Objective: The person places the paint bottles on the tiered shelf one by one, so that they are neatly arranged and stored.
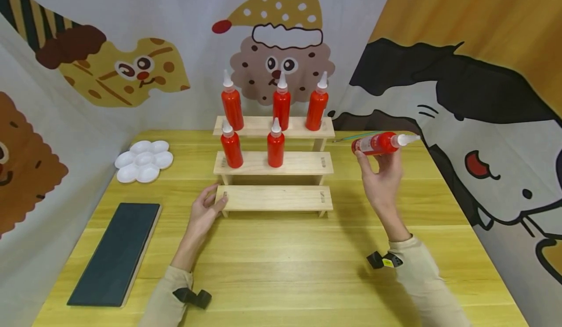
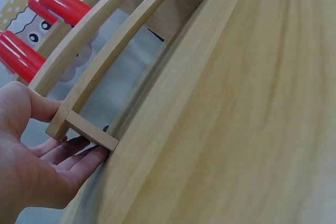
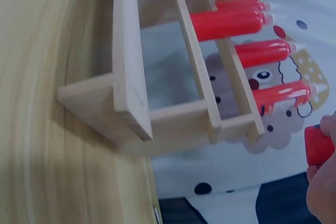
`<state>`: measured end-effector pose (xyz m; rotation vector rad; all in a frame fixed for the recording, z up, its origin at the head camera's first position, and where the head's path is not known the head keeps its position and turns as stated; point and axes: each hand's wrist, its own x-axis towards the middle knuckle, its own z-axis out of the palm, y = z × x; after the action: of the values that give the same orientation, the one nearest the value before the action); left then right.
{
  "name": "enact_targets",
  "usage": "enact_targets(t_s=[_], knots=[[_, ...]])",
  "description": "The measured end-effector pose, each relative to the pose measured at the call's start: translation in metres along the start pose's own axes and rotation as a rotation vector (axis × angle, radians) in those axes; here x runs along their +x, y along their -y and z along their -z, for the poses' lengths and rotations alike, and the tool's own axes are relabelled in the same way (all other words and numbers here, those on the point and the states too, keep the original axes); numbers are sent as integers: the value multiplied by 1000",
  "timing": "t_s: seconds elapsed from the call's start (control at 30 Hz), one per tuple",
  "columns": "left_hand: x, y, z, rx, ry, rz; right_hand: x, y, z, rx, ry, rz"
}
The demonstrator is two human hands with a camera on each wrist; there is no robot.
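A three-tier wooden stand [image 1: 274, 198] stands mid-table. My left hand [image 1: 205, 208] grips the left end of its lowest step, thumb on top and fingers by the leg, as the left wrist view shows of the stand [image 2: 89, 80]. Held in the air to the stand's right, a red squeeze bottle [image 1: 374, 144] with a white nozzle lies tipped sideways in my right hand [image 1: 383, 178], nozzle pointing right. Three similar bottles [image 1: 281, 108] stand upright on the top step. Two more bottles [image 1: 275, 149] occupy the left and middle of the second step.
A white flower-shaped palette [image 1: 144, 160] lies at the back left. Nearer on that side is a dark rectangular board [image 1: 116, 254]. A thin brush [image 1: 357, 136] lies at the table's back edge, right of the stand. Cartoon-printed cloth [image 1: 175, 5] hangs around the table.
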<state>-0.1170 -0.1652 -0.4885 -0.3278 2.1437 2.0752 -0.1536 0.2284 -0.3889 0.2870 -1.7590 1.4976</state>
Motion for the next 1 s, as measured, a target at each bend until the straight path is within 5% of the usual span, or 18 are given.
enact_targets(t_s=[0.3,0.67,1.0], knots=[[1,0,0,9,-4,6,-11,27,-25,-79,153,-35],[1,1,0,1,-1,-1,-19,27,-43,-119,279,-137],[1,1,0,-13,6,-7,-23,-11,-55,-160,324,-276]])
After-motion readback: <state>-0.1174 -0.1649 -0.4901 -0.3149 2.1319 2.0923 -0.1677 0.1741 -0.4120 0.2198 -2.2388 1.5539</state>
